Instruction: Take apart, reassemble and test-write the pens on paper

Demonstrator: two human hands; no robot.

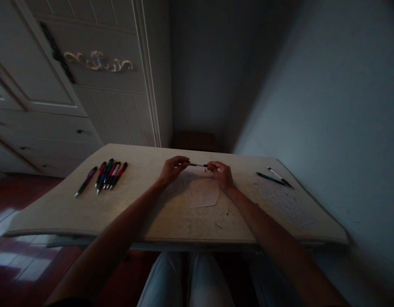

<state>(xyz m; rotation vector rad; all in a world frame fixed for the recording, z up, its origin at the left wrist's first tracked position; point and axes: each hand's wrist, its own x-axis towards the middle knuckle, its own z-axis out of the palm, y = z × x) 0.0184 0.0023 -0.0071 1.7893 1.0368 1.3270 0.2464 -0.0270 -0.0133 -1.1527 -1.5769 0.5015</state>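
Note:
Between my two hands a thin pen (198,165) is held level above the table, dark toward its ends with a pale stretch in the middle. My left hand (173,169) pinches its left end, and my right hand (221,173) is closed around the right end. The fingers cover both tips. Below the hands lies a sheet of paper (203,194) with faint writing. Whether the pen is one piece or partly pulled apart, I cannot tell.
Several pens (109,175) lie bunched at the table's left, with a purple pen (86,182) beside them. Toward the right edge are a dark pen (270,178), a clear pen (276,174) and a written sheet (283,202). A wall (344,128) borders the right; a cabinet (120,102) stands behind left.

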